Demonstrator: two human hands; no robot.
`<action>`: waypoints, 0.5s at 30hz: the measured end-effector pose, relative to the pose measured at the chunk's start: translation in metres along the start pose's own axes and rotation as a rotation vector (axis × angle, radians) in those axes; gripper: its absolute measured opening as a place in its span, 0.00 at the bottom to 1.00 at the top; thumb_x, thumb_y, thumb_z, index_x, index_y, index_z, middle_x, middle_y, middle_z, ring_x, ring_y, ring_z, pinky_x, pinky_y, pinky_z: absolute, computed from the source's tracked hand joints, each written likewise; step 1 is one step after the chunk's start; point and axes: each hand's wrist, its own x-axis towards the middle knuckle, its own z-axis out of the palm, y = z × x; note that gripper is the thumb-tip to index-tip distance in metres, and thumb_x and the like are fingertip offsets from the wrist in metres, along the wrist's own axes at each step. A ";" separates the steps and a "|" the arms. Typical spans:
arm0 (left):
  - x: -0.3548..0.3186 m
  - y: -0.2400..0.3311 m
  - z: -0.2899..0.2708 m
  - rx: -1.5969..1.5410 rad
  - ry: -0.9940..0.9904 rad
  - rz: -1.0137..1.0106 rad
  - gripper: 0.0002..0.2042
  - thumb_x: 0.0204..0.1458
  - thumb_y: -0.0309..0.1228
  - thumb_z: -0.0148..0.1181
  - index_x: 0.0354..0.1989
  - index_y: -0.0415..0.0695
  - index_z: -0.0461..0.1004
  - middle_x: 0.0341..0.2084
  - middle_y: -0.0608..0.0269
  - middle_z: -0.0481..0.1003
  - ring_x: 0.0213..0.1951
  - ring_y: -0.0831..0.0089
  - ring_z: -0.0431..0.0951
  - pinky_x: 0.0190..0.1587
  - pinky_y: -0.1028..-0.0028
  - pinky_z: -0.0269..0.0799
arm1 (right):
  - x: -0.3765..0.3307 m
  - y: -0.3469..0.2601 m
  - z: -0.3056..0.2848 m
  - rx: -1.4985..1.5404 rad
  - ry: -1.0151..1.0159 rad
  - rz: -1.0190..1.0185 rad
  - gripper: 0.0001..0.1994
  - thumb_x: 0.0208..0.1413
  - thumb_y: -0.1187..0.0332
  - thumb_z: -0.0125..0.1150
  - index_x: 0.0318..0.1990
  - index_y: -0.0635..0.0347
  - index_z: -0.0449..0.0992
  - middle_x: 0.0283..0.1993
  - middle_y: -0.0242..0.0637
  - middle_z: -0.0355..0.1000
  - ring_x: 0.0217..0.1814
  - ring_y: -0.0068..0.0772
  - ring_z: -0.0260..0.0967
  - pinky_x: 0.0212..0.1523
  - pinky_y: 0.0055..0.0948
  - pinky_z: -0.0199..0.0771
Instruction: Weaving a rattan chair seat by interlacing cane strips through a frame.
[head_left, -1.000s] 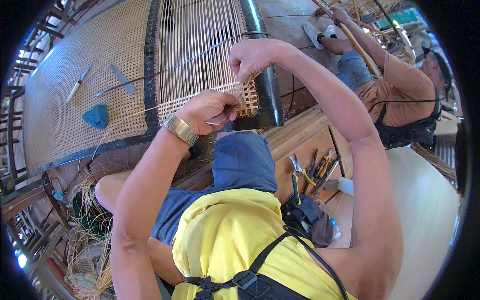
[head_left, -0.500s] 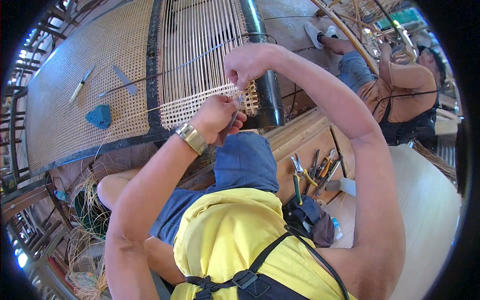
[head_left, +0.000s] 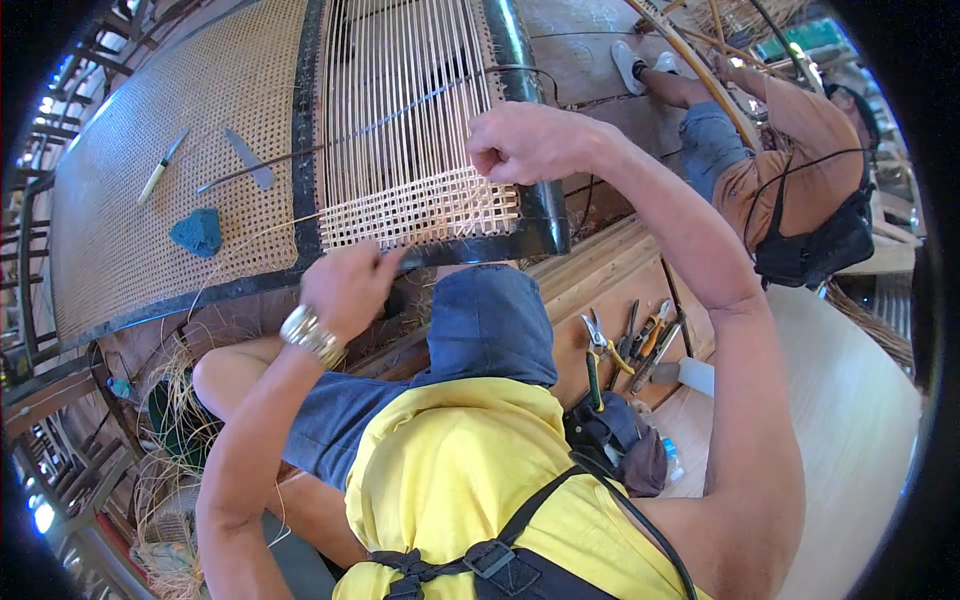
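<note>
A cane panel is partly woven in a black frame, its long strands running away from me. Over the right end of the weave, my right hand is closed in a pinch, what it grips hidden by the fingers. My left hand, with a metal watch on its wrist, is at the near edge of the frame with curled fingers. Whatever it holds is out of sight beneath it. From the weave's left end trails a loose cane strand. A long thin rod lies across the strands.
On the finished cane panel lie a knife, a flat blade and a blue block. Pliers and several hand tools are at my right. A person sits at the far right. Cane scraps hang at left.
My left hand has moved left and toward me, away from the weave; the blade seen in it earlier no longer shows. My right hand has shifted slightly right, uncovering more weave.
</note>
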 end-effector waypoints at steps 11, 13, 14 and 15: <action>-0.022 -0.018 -0.024 -0.443 0.143 -0.163 0.21 0.58 0.46 0.65 0.30 0.37 0.75 0.17 0.47 0.73 0.22 0.52 0.76 0.26 0.61 0.68 | -0.015 0.015 -0.001 -0.125 0.545 0.021 0.11 0.62 0.68 0.62 0.47 0.65 0.79 0.39 0.44 0.72 0.39 0.37 0.73 0.43 0.32 0.73; -0.013 -0.001 -0.011 -0.474 0.155 -0.098 0.20 0.57 0.46 0.66 0.30 0.37 0.76 0.19 0.48 0.74 0.23 0.53 0.77 0.28 0.61 0.69 | -0.032 0.016 0.004 -0.062 0.592 0.113 0.13 0.62 0.67 0.62 0.50 0.64 0.78 0.43 0.43 0.73 0.43 0.36 0.73 0.46 0.31 0.74; -0.007 0.008 -0.004 -0.490 0.165 -0.043 0.20 0.57 0.45 0.67 0.30 0.37 0.77 0.21 0.48 0.74 0.24 0.54 0.77 0.29 0.61 0.70 | -0.041 0.015 0.009 -0.074 0.581 0.119 0.13 0.62 0.67 0.62 0.50 0.64 0.78 0.43 0.43 0.73 0.43 0.36 0.73 0.46 0.31 0.74; 0.000 0.016 0.006 -0.490 0.141 -0.073 0.20 0.57 0.45 0.67 0.30 0.37 0.77 0.21 0.48 0.74 0.24 0.54 0.77 0.29 0.61 0.70 | -0.048 0.013 0.016 0.006 0.604 0.130 0.13 0.62 0.68 0.63 0.51 0.64 0.78 0.44 0.41 0.72 0.43 0.35 0.73 0.47 0.30 0.74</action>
